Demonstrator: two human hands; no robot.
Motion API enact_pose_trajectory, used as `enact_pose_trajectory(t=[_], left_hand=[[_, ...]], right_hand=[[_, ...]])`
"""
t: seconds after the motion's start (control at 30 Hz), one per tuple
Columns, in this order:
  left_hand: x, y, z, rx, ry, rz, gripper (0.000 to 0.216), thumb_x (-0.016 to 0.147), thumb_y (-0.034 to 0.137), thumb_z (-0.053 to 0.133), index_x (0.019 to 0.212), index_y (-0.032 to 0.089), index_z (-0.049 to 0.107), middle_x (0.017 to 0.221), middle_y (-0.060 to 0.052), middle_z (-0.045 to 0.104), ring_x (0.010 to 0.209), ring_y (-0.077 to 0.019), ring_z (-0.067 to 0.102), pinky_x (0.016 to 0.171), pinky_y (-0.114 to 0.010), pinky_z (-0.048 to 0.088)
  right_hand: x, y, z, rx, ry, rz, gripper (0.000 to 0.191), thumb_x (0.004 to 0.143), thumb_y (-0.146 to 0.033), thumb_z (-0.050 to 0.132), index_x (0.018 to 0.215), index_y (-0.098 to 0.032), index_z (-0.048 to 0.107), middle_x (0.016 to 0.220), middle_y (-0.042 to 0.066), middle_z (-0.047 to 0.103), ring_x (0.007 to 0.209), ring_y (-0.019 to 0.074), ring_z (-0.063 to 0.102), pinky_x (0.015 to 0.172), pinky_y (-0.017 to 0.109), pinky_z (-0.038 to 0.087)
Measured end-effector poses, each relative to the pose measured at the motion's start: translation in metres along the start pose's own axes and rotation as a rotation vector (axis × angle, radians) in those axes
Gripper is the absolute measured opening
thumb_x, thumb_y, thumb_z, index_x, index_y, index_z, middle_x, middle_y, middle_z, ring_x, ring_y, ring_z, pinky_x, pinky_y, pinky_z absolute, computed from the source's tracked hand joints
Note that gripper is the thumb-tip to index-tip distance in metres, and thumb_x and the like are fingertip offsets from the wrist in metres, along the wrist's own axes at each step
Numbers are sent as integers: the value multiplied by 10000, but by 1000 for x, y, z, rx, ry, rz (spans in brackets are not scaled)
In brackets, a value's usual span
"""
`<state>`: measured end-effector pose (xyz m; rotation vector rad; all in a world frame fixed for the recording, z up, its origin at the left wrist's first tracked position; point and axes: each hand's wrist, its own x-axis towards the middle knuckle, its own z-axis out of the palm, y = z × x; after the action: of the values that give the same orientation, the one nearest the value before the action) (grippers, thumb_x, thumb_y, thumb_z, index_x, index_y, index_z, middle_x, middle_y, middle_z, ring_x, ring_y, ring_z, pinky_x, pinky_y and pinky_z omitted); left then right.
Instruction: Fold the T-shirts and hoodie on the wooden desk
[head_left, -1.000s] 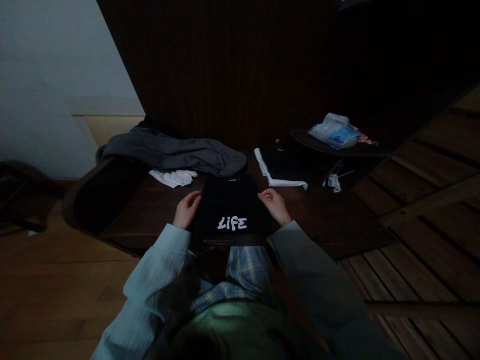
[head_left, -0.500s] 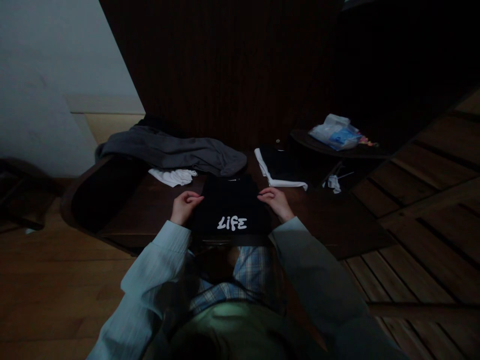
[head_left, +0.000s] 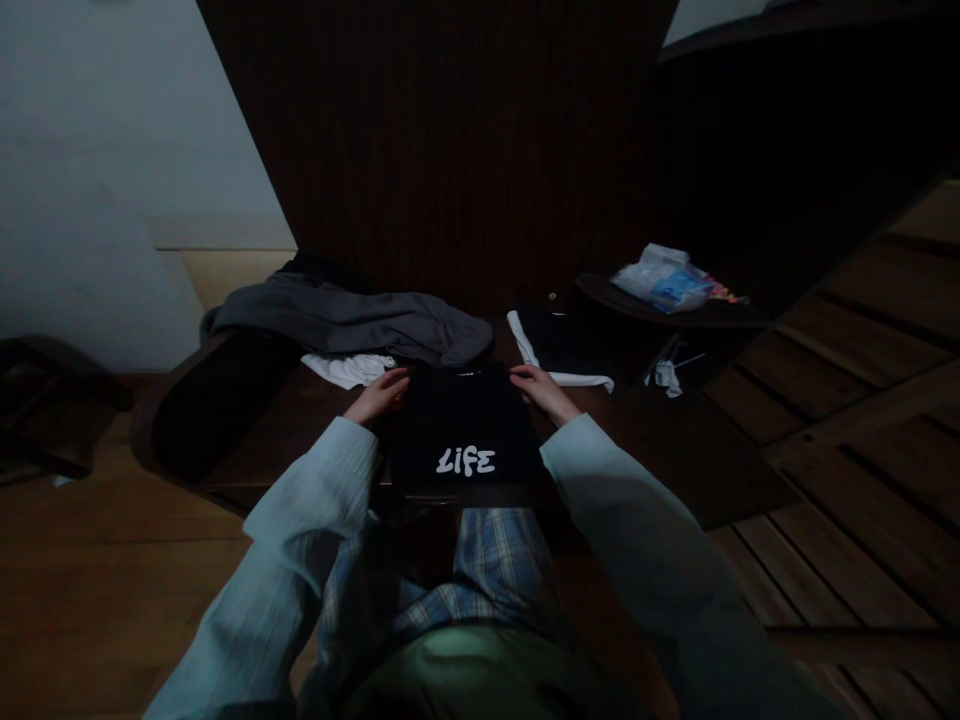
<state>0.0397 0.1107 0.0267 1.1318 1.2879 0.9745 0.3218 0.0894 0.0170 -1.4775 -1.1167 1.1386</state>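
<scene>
A folded black T-shirt (head_left: 465, 415) lies in front of me at the near edge of the dark wooden surface, its white "Life" lettering upside down to me. My left hand (head_left: 381, 394) pinches its left side close to the far corner. On the opposite side, my right hand (head_left: 546, 392) has its fingers and thumb closed at the shirt's far right corner. The fingertips are dim against the black cloth. Just beyond my left hand lies a crumpled white cloth (head_left: 346, 370). Past my right hand rests a folded black and white garment (head_left: 559, 345).
A dark grey garment (head_left: 352, 315) is heaped along the back left, by the curved wooden side (head_left: 169, 400). To the back right, a plastic bag (head_left: 664, 278) sits on a small rounded shelf (head_left: 637, 305). White crumpled scraps (head_left: 665, 378) lie below it. Wooden slats (head_left: 862, 480) stand right.
Both hands have slid away from me along the shirt's sides, to its far corners. The view has tilted slightly, so everything sits a little lower. The shirt stays flat on the surface.
</scene>
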Motion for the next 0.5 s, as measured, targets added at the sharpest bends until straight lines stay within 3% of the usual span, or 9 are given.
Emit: enact_pose_trajectory(t=[0.23,0.37,0.5], left_hand=[[12,-12,4,-92,14,69,576,530,236,743,1070,141,569,551,38,591,489,-98,534,508,-227,419],[15,-16,0,-125,109,58,523,467,218,778,948,124,594,561,29,601,494,-101,551,536,-240,439],[23,-22,2,-19,241,125,431,442,216,778,826,129,599,469,75,526,448,-83,502,507,-215,408]], right_hand=[[6,12,4,95,43,-66,296,505,-182,678,784,-180,580,516,-72,556,481,97,515,497,226,388],[6,14,1,71,88,-136,333,433,-252,727,729,-173,594,507,-66,536,504,112,514,524,249,399],[8,16,-1,-50,225,-215,276,424,-290,739,624,-180,584,481,-71,479,498,111,480,516,248,385]])
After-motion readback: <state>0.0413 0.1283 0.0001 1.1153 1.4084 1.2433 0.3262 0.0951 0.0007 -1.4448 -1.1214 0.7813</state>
